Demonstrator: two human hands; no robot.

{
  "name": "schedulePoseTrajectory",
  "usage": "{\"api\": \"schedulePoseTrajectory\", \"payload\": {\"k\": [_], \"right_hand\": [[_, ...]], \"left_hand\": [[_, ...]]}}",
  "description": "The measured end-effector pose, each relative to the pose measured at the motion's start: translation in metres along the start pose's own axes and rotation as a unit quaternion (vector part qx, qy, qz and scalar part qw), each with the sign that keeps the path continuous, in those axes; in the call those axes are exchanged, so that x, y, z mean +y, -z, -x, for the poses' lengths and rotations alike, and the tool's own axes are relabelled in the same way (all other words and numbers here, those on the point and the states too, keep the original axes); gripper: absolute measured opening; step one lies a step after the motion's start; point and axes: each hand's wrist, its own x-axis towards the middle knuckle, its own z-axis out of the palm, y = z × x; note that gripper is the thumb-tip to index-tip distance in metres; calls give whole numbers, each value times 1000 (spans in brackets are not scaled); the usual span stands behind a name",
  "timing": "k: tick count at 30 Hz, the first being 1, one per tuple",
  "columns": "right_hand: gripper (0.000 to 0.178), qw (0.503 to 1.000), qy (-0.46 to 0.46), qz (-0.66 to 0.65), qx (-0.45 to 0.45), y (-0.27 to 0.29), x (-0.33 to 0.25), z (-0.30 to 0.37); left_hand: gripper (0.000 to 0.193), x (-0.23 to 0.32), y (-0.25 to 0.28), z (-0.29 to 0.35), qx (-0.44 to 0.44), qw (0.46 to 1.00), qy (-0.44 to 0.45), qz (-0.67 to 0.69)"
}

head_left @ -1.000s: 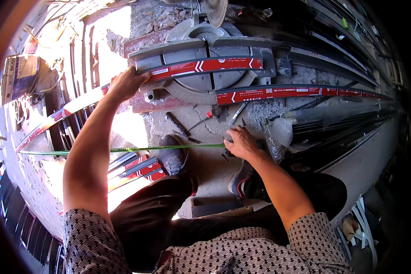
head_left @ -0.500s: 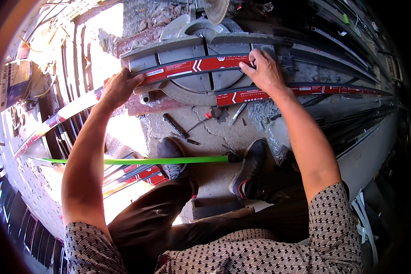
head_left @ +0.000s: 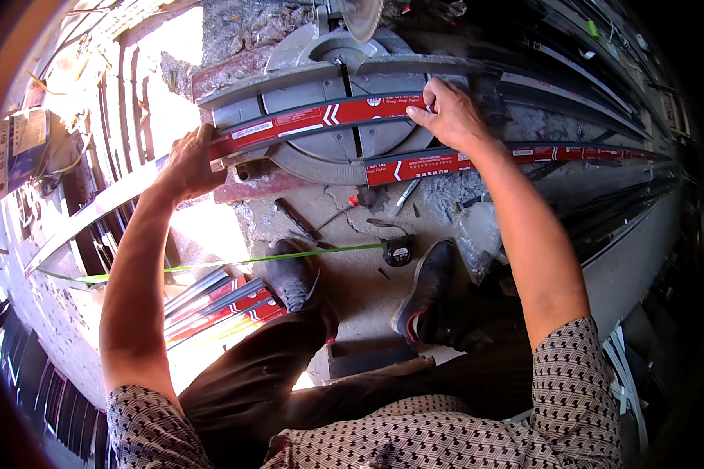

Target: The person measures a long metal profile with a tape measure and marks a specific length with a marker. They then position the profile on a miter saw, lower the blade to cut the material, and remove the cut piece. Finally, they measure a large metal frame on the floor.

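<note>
On the grey metal saw base (head_left: 303, 100), in the upper middle of the view, a long, narrow strip with dark edges and red-and-white film (head_left: 352, 112) lies across the slot (head_left: 357, 142). The bare left hand (head_left: 188, 162) is on this strip just beside the base's left side; its fingers are together and bent over it, but where the thumb presses I cannot tell. The bare right hand (head_left: 452, 117) is clamped on the strip's right end, between thumb and fingers. The round toothed blade (head_left: 361, 17) hangs beyond the raised grey fence (head_left: 289, 76), apart from both hands.

For steady holding, I think, both hands should press evenly and keep the strip flat and parallel to the fence — a band of bare metal shows between them. The fingers are best kept well away from the slot, and the smooth film may slip a little.

At the left, the strip runs far past the base's edge, so its weight could twist it. At the right front, a second red-filmed strip (head_left: 461, 162) limits sideways moving. Toward the dark shoes (head_left: 289, 275) there is more room, but the red-handled screwdriver (head_left: 354, 201) and the black tape measure (head_left: 398, 250) lie there — its green tape (head_left: 305, 252) stretches out leftward.
</note>
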Motion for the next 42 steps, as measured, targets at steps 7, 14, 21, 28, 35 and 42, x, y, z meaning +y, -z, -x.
{"api": "schedulePoseTrajectory", "payload": {"k": [7, 14, 21, 28, 35, 42], "right_hand": [[40, 998, -37, 6, -47, 9, -8, -1], [38, 1000, 2, -8, 7, 4, -5, 3], [40, 1000, -18, 12, -18, 3, -10, -2], [42, 1000, -4, 29, -2, -1, -23, -14], [43, 999, -14, 33, -9, -4, -32, -23], [39, 997, 24, 35, 60, -15, -30, -19]], "left_hand": [[34, -5, -13, -3, 28, 999, 21, -34], [22, -16, -28, -7, 87, 995, -1, -51], [27, -24, -27, -10, 71, 995, 5, -77], [10, -46, -21, -14, 102, 992, -27, -70], [21, -56, -14, -22, 91, 992, -3, -83], [20, -58, -11, -28, 85, 993, 3, -82]]}}
